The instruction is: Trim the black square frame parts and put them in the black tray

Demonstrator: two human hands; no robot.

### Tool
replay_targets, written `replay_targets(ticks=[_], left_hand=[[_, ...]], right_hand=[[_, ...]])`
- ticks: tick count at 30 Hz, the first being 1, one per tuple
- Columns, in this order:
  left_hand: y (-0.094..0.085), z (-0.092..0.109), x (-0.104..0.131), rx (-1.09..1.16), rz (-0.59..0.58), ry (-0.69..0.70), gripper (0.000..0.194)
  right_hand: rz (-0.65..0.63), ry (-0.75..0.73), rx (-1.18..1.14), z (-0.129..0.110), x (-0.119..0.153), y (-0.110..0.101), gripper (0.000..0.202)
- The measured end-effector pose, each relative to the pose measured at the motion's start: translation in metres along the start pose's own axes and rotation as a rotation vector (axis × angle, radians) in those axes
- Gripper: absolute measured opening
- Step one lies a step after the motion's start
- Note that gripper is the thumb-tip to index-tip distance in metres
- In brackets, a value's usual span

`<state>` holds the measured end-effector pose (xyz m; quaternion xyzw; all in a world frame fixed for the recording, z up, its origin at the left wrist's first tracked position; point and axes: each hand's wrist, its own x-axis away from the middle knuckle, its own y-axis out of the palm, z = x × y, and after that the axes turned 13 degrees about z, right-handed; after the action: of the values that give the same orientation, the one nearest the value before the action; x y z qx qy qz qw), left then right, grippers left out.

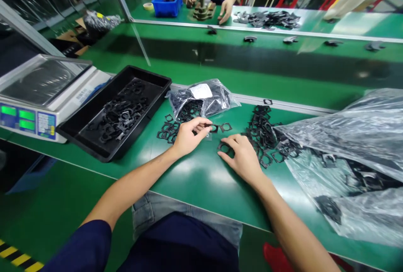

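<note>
My left hand [189,137] is closed, pinching a small black ring-shaped part [214,129] between thumb and fingertips. Just right of that part, a similar black square part [226,127] lies on the green table. My right hand [244,158] grips another black ring-shaped part [223,147] between thumb and index finger, low over the table top. A loose pile of black parts [262,131] lies beyond and right of my right hand. Behind my left wrist, more black parts [168,131] are scattered before a clear plastic bag [217,95] with a white label.
Left stands a black tray [126,148] with many black parts, beside a digital scale [27,123]. A large plastic bag [352,116] of parts spreads at right. Across a conveyor belt [176,60] carrying curved black pieces, a co-worker's hands [225,10] flank a press, near a blue bin [168,4].
</note>
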<state>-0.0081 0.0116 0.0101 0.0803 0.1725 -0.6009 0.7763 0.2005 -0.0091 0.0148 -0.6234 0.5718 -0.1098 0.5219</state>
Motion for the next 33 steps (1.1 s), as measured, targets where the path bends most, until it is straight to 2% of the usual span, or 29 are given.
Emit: replay_targets(ticks=[3,5,7,10,12,13,15,16,17,19,21,24,26,28,30,33], left_hand=[[-0.013,0.008,-0.012,-0.051,0.053,0.043,0.018],[-0.033,0.016,-0.021,-0.152,0.058,0.111,0.019],[-0.063,0.025,-0.029,-0.315,0.082,0.2,0.019],[-0.121,0.034,-0.042,-0.642,0.212,0.303,0.019],[-0.159,0.034,-0.049,-0.869,0.309,0.32,0.02],[-0.174,0.033,-0.052,-0.965,0.319,0.309,0.02],[-0.195,0.029,-0.055,-1.123,0.269,0.295,0.02],[-0.199,0.027,-0.054,-1.174,0.248,0.301,0.022],[-0.198,0.025,-0.052,-1.201,0.231,0.32,0.024],[-0.182,0.023,-0.044,-1.174,0.19,0.381,0.025],[-0.154,0.022,-0.033,-1.061,0.068,0.444,0.021],[-0.102,0.019,-0.015,-0.918,-0.196,0.487,0.018],[-0.071,0.014,-0.007,-0.911,-0.293,0.479,0.017],[-0.049,0.009,-0.003,-0.951,-0.317,0.444,0.016],[-0.038,0.005,-0.004,-0.992,-0.31,0.412,0.013],[-0.038,0.005,-0.008,-0.984,-0.302,0.405,0.008]], right_hand=[[-0.061,-0.057,0.054,0.002,0.001,0.004,0.024],[-0.061,-0.08,0.044,0.002,0.002,0.006,0.023],[-0.045,-0.099,0.036,0.003,0.002,0.007,0.023],[-0.006,-0.116,0.044,0.003,0.002,0.008,0.024],[0.01,-0.128,0.063,0.003,0.002,0.008,0.025],[0.012,-0.133,0.079,0.003,0.002,0.008,0.027],[0.015,-0.13,0.115,0.003,0.002,0.008,0.031],[0.017,-0.122,0.132,0.002,0.002,0.008,0.032],[0.018,-0.112,0.144,0.002,0.002,0.007,0.033],[0.018,-0.098,0.157,0.001,0.001,0.007,0.034],[0.012,-0.101,0.164,0.0,0.001,0.006,0.032],[0.02,-0.105,0.198,-0.001,0.001,0.006,0.029],[0.033,-0.099,0.216,0.0,0.001,0.006,0.03],[0.035,-0.097,0.215,0.0,0.002,0.006,0.032],[0.019,-0.103,0.204,0.0,0.002,0.006,0.035],[0.012,-0.083,0.172,-0.001,0.002,0.006,0.042]])
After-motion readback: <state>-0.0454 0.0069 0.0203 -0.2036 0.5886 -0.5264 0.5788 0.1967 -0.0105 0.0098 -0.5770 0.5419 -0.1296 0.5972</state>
